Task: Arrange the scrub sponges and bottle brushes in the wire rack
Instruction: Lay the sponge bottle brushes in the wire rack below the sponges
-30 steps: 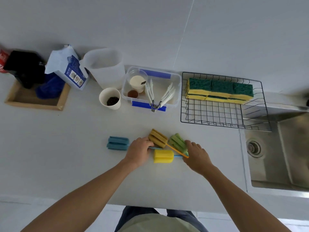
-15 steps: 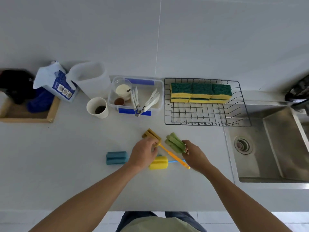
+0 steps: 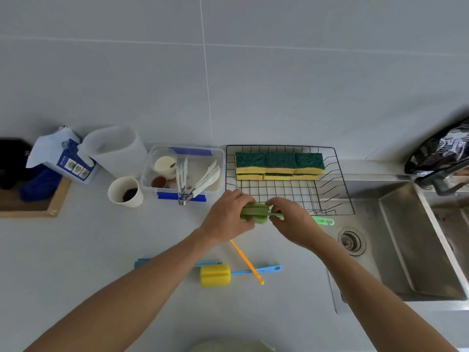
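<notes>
Both hands hold a green bottle brush (image 3: pixel 255 215) just in front of the black wire rack (image 3: pixel 340 199). My left hand (image 3: pixel 228 217) grips its sponge head and my right hand (image 3: pixel 291 222) grips its handle, whose tip points right. Several green-and-yellow scrub sponges (image 3: pixel 279 162) stand in a row along the rack's back. On the counter near me lie a yellow-headed brush with a blue handle (image 3: pixel 215 275) and an orange handle (image 3: pixel 247 262) crossing it. My left forearm hides most of a blue brush (image 3: pixel 142 262).
A clear box with white utensils (image 3: pixel 186 171), a paper cup (image 3: pixel 124 191), a white jug (image 3: pixel 114 151) and a blue-white pouch (image 3: pixel 63 158) line the wall to the left. A wooden tray (image 3: pixel 35 204) is far left. A steel sink (image 3: pixel 406 240) lies right of the rack.
My hands lifted the green brush off the counter and carried it up toward the rack's front edge. The orange, yellow and blue brushes stayed behind on the counter.
</notes>
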